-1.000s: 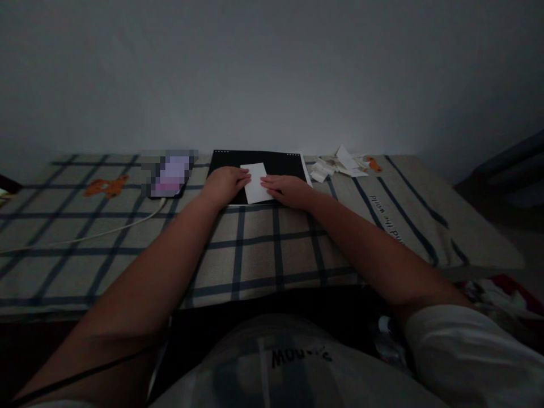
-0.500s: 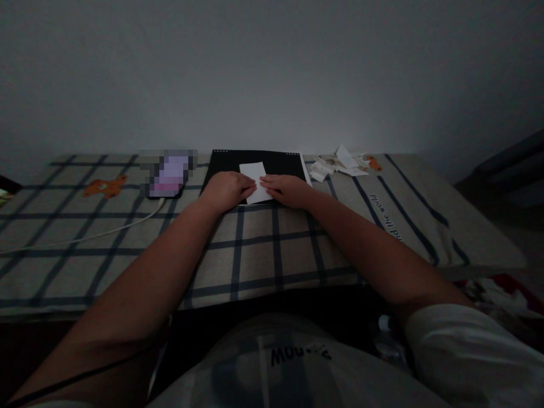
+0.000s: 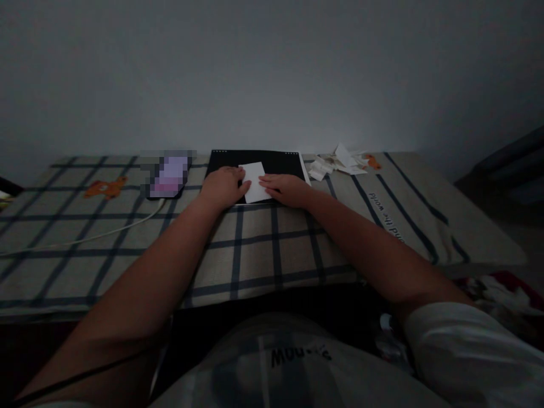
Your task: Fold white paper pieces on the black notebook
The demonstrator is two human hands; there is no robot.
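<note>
Head view, dim light. Paper [image 3: 254,181]: small white sheet, lying flat on black pad [image 3: 276,161], straight ahead at arm's reach, between both hands; long axis running away from the body, tilted slightly. Left hand [image 3: 223,186]: palm down, fingers loosely together, fingertips pressing paper's left edge. Right hand [image 3: 285,189]: palm down, fingers extended flat, fingertips on paper's right lower edge; neither hand pinching, both bearing down. Both hands about equally near, one each side. Black pad: near far edge of checked cloth [image 3: 255,249], back edge close to wall [image 3: 272,73]; little room beyond paper, open cloth toward the body. Phone [image 3: 169,175] (blurred) just left of pad, near left hand; white cable [image 3: 97,233] trailing off left. Scraps [image 3: 335,164] of white paper heaped right of pad, apart from right hand. Cloth's right edge well apart from hands.
</note>
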